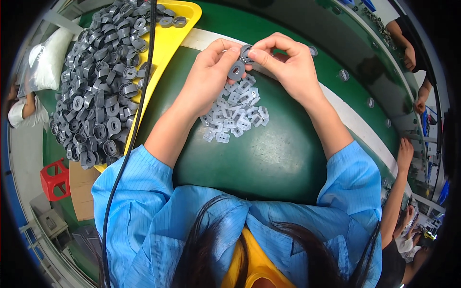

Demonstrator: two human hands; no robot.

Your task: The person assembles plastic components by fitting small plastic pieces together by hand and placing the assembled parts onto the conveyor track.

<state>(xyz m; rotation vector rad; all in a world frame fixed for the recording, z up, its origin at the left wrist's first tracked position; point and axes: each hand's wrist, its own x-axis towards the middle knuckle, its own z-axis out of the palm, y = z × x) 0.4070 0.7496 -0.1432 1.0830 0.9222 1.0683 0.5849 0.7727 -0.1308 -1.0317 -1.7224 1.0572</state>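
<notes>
Above the far side of the green work surface, my left hand [211, 72] pinches a grey oval plastic part [236, 71] with a slot in its middle. My right hand [289, 60] meets it there, thumb and fingers closed on a second grey plastic part [247, 54], which touches or nearly touches the first. How the two parts join is hidden by my fingers. Right below my hands lies a loose pile of small translucent plastic pieces [235, 114] with holes in them.
A yellow tray [189, 18] at the left is heaped with grey oval parts [103, 81]. A black cable [139, 110] crosses in front of it. Beyond the white strip [345, 110], several parts sit spaced along a green belt [331, 62]. Co-workers' arms [402, 158] reach in at the right.
</notes>
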